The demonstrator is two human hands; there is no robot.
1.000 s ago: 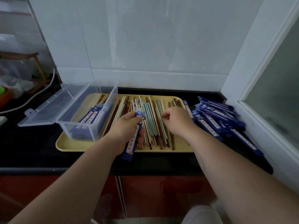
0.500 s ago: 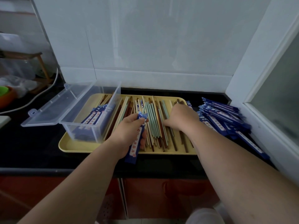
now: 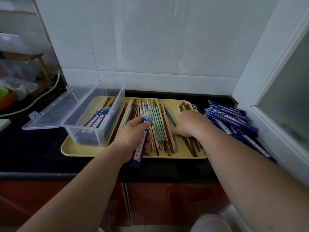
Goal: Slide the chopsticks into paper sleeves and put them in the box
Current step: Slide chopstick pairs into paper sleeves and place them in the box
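Presently catalogued: chopstick selection, sleeve in hand.
Paper sleeve (image 3: 140,146) was gripped by left hand (image 3: 133,138); right hand (image 3: 189,123) was laid on tray's loose chopsticks (image 3: 158,128), grip unclear; pair to be lifted, sleeved, boxed (image 3: 93,121) left.

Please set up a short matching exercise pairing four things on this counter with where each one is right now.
Things:
1. clear box
2. single blue sleeve
3. pile of blue sleeves
4. loose chopsticks

Places:
A. on the black counter, right of the tray
B. spread over the middle of the yellow tray
C. on the tray's left end, lid open
D. in the left hand

Pairs: 1-C, 2-D, 3-A, 4-B
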